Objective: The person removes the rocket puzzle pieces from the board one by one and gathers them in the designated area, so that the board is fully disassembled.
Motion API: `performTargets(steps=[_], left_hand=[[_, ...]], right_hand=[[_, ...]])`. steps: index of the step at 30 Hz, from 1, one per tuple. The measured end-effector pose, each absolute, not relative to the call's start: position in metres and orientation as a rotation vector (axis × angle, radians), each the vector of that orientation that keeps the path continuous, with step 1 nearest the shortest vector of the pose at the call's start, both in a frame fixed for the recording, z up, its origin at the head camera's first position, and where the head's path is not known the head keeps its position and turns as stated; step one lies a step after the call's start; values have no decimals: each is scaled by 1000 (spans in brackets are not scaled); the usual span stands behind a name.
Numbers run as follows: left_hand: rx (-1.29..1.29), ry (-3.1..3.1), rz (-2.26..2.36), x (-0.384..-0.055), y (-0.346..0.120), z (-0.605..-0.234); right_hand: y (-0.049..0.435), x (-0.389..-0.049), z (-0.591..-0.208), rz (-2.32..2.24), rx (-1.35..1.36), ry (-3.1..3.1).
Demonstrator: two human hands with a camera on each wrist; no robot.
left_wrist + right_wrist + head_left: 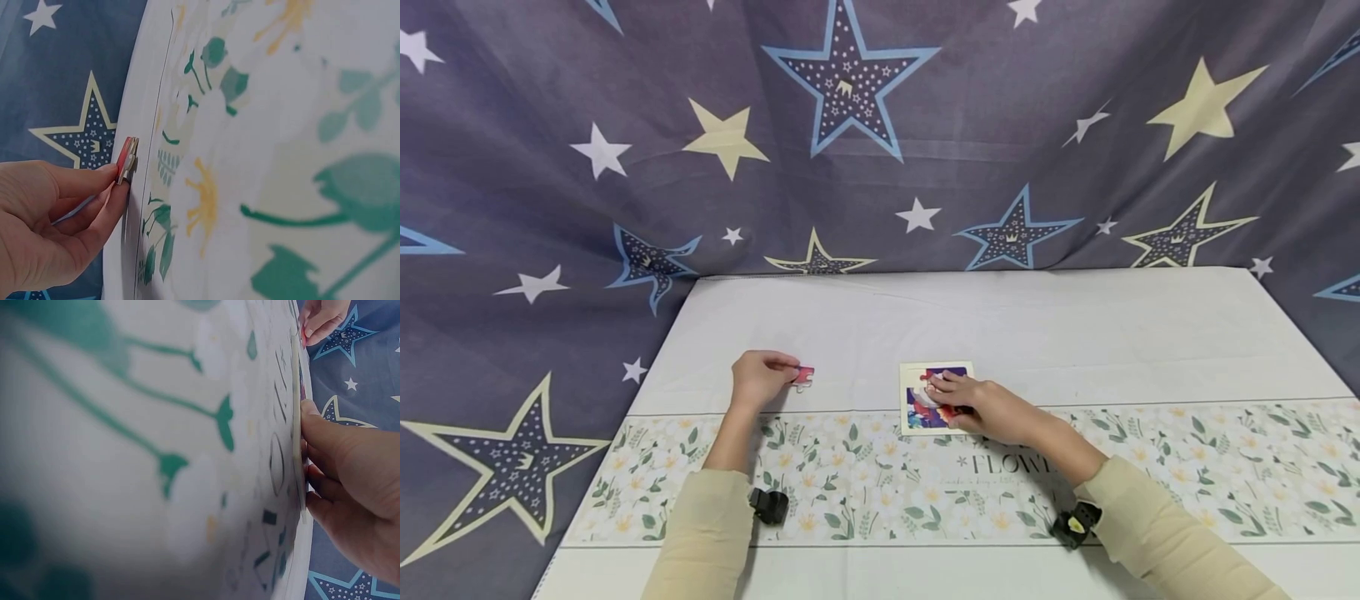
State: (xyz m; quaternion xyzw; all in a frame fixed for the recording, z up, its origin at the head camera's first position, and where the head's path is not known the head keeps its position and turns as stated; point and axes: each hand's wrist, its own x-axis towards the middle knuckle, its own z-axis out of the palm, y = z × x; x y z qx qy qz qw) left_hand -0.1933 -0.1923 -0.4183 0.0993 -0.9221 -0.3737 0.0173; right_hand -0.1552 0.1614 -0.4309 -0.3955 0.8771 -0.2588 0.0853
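Note:
On the left side of the table, my left hand [758,379] pinches a pink and red jigsaw piece [805,377] between thumb and fingertips. In the left wrist view the piece [128,159] is seen almost edge-on, close to the tabletop. A small cream-framed jigsaw puzzle [904,402] lies flat near the middle, with colourful pieces in it and bare cream backing at its upper left. My right hand [988,407] rests on the puzzle's right part, fingertips on the pieces, hiding some of the picture. The right wrist view shows the puzzle edge-on under the thumb and fingers.
A white cloth [1037,325] with a printed floral band [850,483] covers the table. Behind and beside it hangs a dark star-patterned curtain [925,108]. Black wrist cameras sit at the left sleeve [707,525] and right sleeve [1165,525].

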Motion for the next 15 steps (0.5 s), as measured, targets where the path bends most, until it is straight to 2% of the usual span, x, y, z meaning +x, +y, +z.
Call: performTargets(steps=[15], left_hand=[[304,-2874,-1107,-198,-194,-418]], right_hand=[[161,-156,-433,-758,-1174,2630]])
